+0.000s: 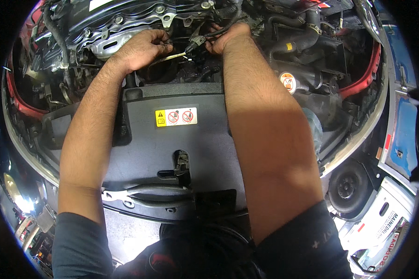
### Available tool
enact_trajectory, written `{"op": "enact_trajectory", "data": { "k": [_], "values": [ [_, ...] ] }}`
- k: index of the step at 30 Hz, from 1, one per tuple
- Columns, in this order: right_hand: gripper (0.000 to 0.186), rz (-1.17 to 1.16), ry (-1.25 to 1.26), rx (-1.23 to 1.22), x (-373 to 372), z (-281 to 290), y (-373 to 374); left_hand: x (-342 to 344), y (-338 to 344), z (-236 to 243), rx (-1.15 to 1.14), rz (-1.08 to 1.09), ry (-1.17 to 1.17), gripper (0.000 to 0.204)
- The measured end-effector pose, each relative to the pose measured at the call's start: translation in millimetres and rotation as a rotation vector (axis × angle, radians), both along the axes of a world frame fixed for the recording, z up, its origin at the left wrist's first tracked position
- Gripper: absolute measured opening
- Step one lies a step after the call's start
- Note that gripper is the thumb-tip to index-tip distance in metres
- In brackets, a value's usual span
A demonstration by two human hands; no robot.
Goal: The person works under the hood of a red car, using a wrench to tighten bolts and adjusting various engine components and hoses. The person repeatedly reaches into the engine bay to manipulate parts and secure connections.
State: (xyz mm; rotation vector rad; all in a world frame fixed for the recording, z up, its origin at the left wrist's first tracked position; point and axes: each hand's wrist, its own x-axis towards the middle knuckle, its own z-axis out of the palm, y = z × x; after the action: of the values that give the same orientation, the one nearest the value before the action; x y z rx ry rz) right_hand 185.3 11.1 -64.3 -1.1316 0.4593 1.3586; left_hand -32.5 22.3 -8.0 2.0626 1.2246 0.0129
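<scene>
My left hand (146, 50) reaches into the engine bay, fingers curled and pinched together beside the silver heat shield (111, 43). Whatever lies between those fingertips is hidden. Just below them a thin pale rod (173, 57) slants toward a dark connector (195, 43); whether the hand holds it I cannot tell. My right hand (230, 38) is on the connector's other side, its fingers curled around the black cable (221, 30) that runs up from it. Some of its fingertips are out of sight behind the cable and hoses.
A black plastic cover (209, 139) with a warning label (176, 116) spans the front beneath my forearms. Dark-handled pliers (158, 195) lie along its near edge. Thick black hoses (293, 45) run at the right. A wheel-like black disc (349, 186) stands beyond the car's right edge.
</scene>
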Motion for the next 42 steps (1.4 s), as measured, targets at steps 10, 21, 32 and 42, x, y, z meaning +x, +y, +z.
{"op": "enact_trajectory", "data": {
  "k": [10,21,32,42],
  "values": [
    [0.068,0.075,0.021,0.162,-2.9,4.4,0.0,3.5,-5.8,6.8,-0.09,-0.027,-0.018,0.03],
    [0.061,0.033,0.002,-0.058,3.1,-11.1,6.0,16.5,-9.8,1.9,-0.039,-0.187,0.199,0.024],
    [0.064,0.022,-0.003,-0.023,2.8,-5.9,4.5,16.1,-6.8,-8.1,-0.002,-0.173,0.156,0.029],
    [0.056,0.179,-0.002,0.079,2.3,4.7,-0.8,19.8,-6.8,1.5,0.059,-0.039,0.201,0.02]
  ]
}}
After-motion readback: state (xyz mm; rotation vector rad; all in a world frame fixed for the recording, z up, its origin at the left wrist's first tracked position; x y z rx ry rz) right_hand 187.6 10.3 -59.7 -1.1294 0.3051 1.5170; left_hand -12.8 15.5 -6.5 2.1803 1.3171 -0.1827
